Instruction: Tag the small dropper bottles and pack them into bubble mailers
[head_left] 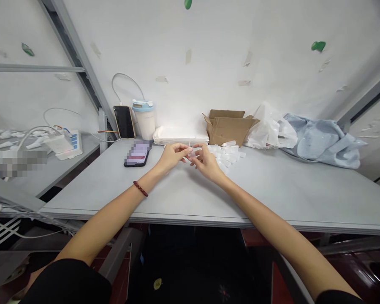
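My left hand (pixel 175 155) and my right hand (pixel 205 160) meet above the middle of the grey table (pixel 177 194). Between their fingertips is a small clear, whitish piece (pixel 191 153), pinched from both sides; its exact shape is partly hidden by the fingers. Just right of my right hand lies a pile of small translucent white pieces (pixel 229 155). Behind my hands rests a flat stack of white sheets or bags (pixel 183 135).
An open cardboard box (pixel 229 128), a white plastic bag (pixel 270 128) and a light blue cloth bundle (pixel 326 141) line the back right. At the back left stand an upright phone (pixel 124 122) and a lidded cup (pixel 145 120), with another phone (pixel 137 153) lying in front.
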The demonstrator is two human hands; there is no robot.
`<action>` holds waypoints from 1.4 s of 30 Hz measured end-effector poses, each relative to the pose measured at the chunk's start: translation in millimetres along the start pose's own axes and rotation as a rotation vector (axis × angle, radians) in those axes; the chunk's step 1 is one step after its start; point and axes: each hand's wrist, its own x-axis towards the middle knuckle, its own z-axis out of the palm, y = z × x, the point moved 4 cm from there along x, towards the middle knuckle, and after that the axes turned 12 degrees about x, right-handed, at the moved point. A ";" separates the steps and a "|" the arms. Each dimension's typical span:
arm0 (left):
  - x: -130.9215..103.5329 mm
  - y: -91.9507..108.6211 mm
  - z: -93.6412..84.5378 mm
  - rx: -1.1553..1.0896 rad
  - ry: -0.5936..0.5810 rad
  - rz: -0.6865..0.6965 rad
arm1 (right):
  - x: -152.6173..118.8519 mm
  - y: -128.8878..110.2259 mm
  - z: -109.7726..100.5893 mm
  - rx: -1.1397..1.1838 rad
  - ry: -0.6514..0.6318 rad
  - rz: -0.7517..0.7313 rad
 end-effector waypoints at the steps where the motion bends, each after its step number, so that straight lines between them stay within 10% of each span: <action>1: -0.4 0.0 0.0 0.011 -0.009 0.000 | -0.6 -0.4 0.7 -0.003 -0.007 0.001; 8: 5.0 -5.8 -8.1 0.007 -0.118 -0.048 | 0.3 -1.6 0.6 0.008 0.002 0.006; 17: 34.9 -44.5 -72.1 0.753 0.292 -0.058 | 4.0 1.3 -4.3 -0.048 0.056 0.001; 29: 55.2 -83.1 -63.3 1.107 0.100 0.208 | 4.5 5.1 -4.9 -0.133 0.045 -0.025; 42: 46.2 -58.2 -50.4 0.896 0.061 0.138 | 5.7 8.2 -4.8 -0.308 0.029 -0.115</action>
